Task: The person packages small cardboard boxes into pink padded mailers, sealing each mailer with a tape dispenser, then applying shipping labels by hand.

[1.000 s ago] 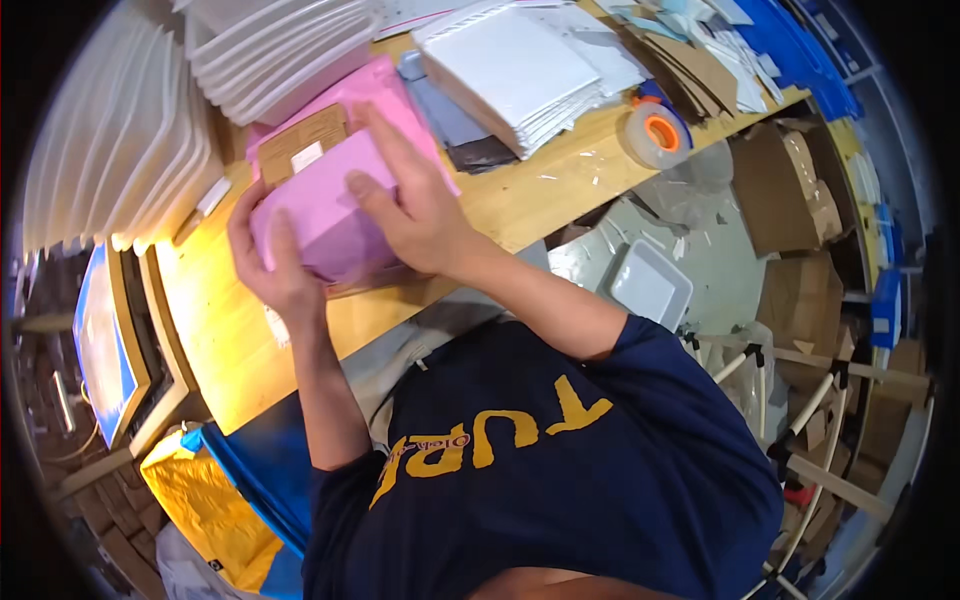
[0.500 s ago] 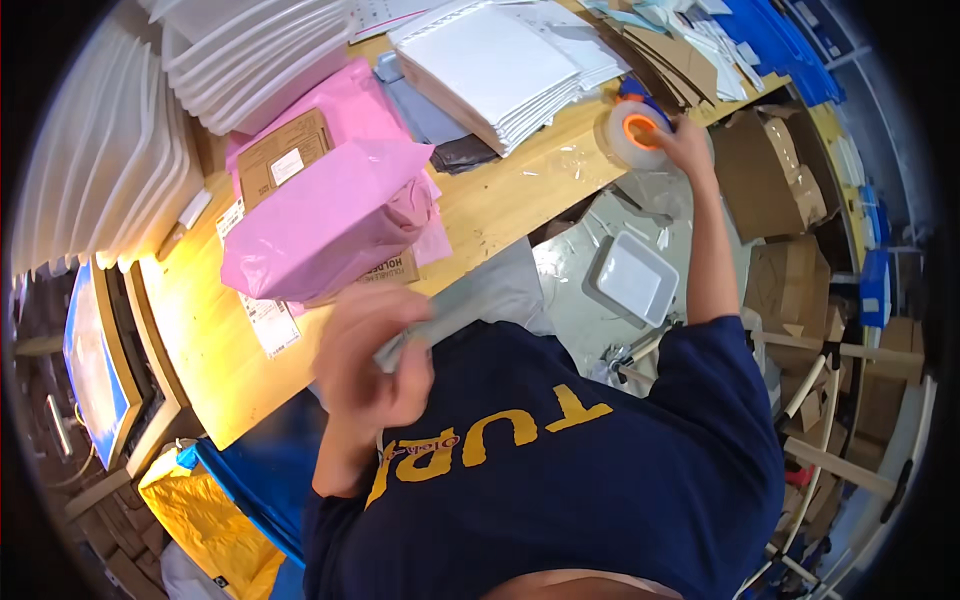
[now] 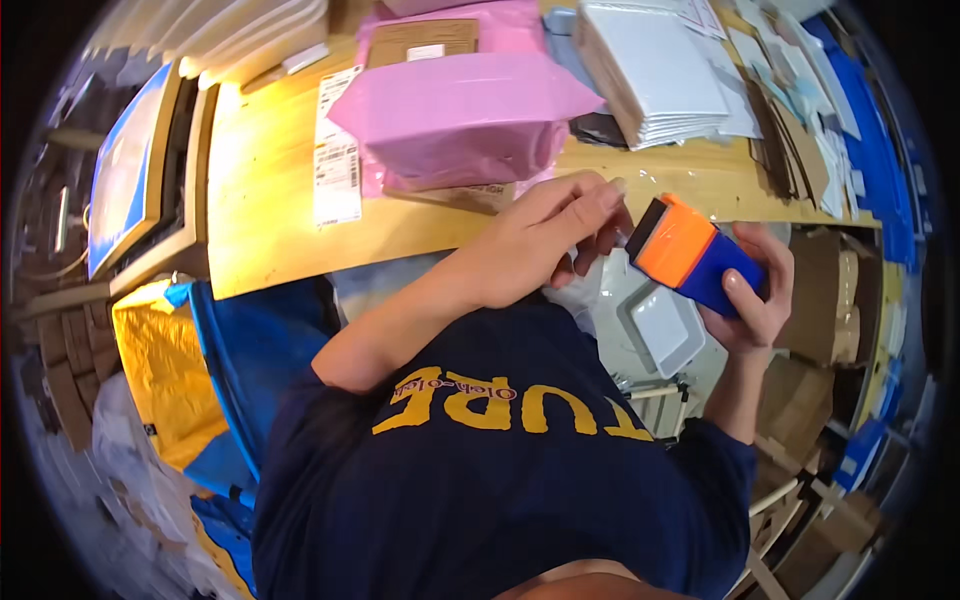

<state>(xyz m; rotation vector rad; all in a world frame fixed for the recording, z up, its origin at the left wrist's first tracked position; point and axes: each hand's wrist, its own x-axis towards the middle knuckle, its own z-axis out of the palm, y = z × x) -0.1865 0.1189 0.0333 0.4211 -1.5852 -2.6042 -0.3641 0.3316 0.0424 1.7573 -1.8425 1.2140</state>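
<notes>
Lifted off the bench's (image 3: 265, 225) front edge since the earlier frame, the tape dispenser (image 3: 690, 258) is now gripped in my right hand (image 3: 752, 300), near that edge. I hold its cutter (image 3: 647, 230) toward my left hand (image 3: 548, 232), presumably so those fingers can reach it; they curl, but I can't tell whether they pinch anything. Near the front edge the pink poly mailer (image 3: 465, 110) lies unheld, as before; the left hand has swung toward the dispenser.

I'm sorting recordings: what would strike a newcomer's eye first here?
Probably the orange-and-blue tape dispenser in the right hand, right of centre, with the left hand nearby. Then the pink package on the wooden table, upper middle, and the yellow fabric at the left.
</notes>
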